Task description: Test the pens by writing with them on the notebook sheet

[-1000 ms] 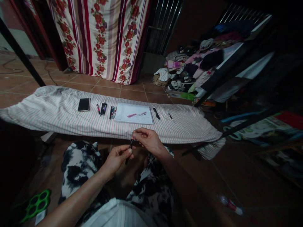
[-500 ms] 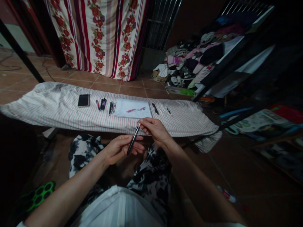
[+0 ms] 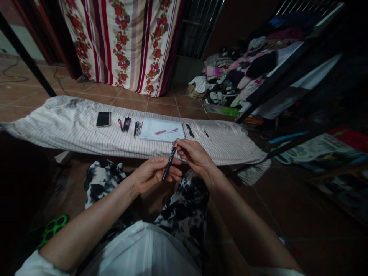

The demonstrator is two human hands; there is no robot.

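Note:
A black marker pen (image 3: 169, 165) with an orange end slants between my hands, above my lap. My right hand (image 3: 193, 153) pinches the orange upper end between thumb and fingertips. Lower down, my left hand (image 3: 153, 173) holds the dark barrel, its thumb on the near side and its loosely stretched fingers behind. Just beyond my hands a spiral notebook (image 3: 149, 134) lies on a striped cloth (image 3: 83, 140). Pinkish pen shapes show on its page; whether drawn or real I cannot tell.
Several pens (image 3: 126, 124) lie left of the notebook, and more pens (image 3: 137, 129) sit against its edge. A black pen (image 3: 189, 130) and a pale pen (image 3: 206, 134) are to its right. A phone (image 3: 103, 119) rests farther left. Dark poles (image 3: 25, 53) flank the cloth-covered surface.
Both hands, with the pen between them, have shifted slightly up and to the right in view. The orange end shows more clearly now. The grip looks much the same.

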